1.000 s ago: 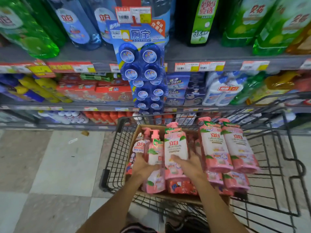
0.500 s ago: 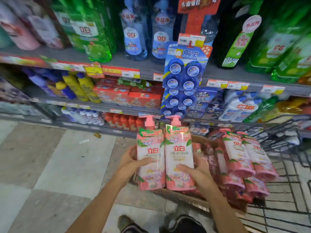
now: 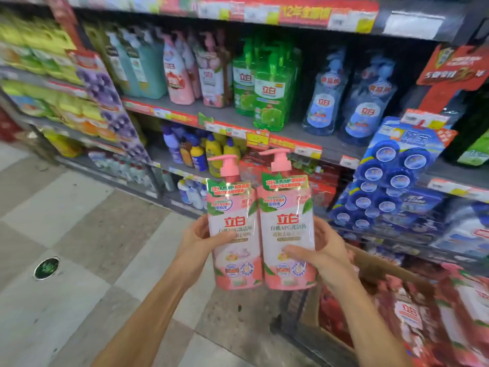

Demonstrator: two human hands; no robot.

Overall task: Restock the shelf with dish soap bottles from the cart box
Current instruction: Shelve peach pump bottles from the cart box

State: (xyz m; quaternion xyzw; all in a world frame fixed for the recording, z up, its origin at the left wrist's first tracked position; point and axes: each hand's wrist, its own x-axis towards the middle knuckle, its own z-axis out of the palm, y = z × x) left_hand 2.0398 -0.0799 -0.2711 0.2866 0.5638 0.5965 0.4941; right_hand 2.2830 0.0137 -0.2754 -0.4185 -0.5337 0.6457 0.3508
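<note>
I hold a twin pack of pink dish soap pump bottles upright in front of the shelves. My left hand grips its left side and my right hand grips its right side, thumb across the label. The cardboard cart box sits at the lower right with more pink bottles in it, blurred. On the shelf above stand matching pink bottles beside green bottles.
Blue bottles stand on the same shelf to the right. A hanging strip of blue toilet-cleaner packs juts out at the right, close to my right hand. Tiled floor lies open on the left. Lower shelves hold yellow and blue bottles.
I lifted the twin pack out of the cart box and raised it. My view swung up and left, so the upper shelf with pink and green bottles now shows.
</note>
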